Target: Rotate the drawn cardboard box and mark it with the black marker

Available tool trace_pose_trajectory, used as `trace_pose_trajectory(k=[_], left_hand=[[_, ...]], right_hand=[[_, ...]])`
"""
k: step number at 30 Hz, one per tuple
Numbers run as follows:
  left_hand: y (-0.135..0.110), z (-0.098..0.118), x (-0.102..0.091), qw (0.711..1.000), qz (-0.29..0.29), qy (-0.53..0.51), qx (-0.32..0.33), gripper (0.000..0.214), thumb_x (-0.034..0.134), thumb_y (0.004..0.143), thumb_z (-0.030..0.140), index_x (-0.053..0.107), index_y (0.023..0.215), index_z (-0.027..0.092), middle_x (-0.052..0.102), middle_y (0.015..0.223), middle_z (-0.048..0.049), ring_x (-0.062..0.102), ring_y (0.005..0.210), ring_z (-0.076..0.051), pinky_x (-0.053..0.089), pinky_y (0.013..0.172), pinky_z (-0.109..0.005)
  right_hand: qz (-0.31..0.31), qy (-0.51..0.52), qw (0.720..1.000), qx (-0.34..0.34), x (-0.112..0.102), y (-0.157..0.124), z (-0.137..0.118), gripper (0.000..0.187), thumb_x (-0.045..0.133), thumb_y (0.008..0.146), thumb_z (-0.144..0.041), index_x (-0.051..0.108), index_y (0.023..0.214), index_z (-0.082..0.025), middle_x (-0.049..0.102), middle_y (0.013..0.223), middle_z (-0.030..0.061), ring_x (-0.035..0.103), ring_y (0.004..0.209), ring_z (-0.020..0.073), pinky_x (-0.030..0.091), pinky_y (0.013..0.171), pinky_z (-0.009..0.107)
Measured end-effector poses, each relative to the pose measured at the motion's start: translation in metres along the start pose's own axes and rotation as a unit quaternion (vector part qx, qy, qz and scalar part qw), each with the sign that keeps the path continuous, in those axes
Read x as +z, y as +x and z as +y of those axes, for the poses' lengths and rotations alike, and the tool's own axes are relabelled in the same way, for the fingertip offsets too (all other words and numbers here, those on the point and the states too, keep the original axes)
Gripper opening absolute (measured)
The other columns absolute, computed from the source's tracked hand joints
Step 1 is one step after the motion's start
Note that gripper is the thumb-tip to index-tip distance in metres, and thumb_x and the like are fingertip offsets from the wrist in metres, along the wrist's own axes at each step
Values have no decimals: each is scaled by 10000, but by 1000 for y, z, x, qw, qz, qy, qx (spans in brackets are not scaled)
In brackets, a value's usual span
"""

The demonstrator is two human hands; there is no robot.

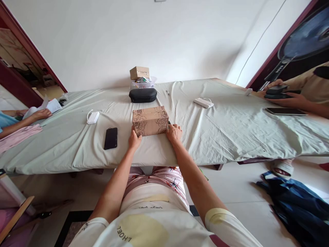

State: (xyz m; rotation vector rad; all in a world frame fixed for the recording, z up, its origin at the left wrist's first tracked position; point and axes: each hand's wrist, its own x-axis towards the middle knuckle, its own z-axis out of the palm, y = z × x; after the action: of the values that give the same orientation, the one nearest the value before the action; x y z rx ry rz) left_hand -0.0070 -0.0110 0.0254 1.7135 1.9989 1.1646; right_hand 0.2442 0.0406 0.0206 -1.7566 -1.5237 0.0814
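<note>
A brown cardboard box [150, 122] with dark scribbled swirls on its near side and top sits on the cloth-covered table in front of me. My left hand [134, 139] grips its lower left corner, thumb on the near side and fingers hidden behind the edge. Against the right end of the box, my right hand [174, 133] rests on the cloth with curled fingers. A small dark thing [169, 122] pokes out at those fingertips, too small to name. Left of the box lies a black phone [110, 138], and behind it a black oval case [143, 95].
White corded blocks lie left [93, 117] and right [204, 102] on the grey-green tablecloth [231, 127]. A plastic tub [151, 82] with a small carton [139, 72] stands by the wall. At left, a person's hand [42, 114] holds papers; at right, another person's hands [290, 99] hold a dark object.
</note>
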Motion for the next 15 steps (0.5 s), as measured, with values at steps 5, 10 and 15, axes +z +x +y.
trace_pose_trajectory(k=[5,10,15], left_hand=[[2,-4,-6,998,40,-37,34,979,663,784,109,177,1631,191,351,1676,-202,382,1552,-290,374,1260,-435],[-5,21,-45,971,133,-201,-3,709,551,951,324,290,1594,180,477,1583,-233,469,1498,-298,407,1228,-487],[-60,79,-104,915,22,-383,130,611,450,988,634,583,1438,242,714,1334,-136,661,1301,-318,539,1098,-533]], right_hand=[[68,68,995,7,5,2,6,295,585,907,-261,766,1136,-221,687,1176,113,590,1054,246,469,969,398],[105,132,984,63,4,8,10,316,571,893,-211,735,1153,-143,690,1111,133,625,1031,246,494,991,399],[84,132,985,76,-2,4,6,351,559,895,-167,705,1211,-123,696,1170,157,629,1082,246,466,1068,408]])
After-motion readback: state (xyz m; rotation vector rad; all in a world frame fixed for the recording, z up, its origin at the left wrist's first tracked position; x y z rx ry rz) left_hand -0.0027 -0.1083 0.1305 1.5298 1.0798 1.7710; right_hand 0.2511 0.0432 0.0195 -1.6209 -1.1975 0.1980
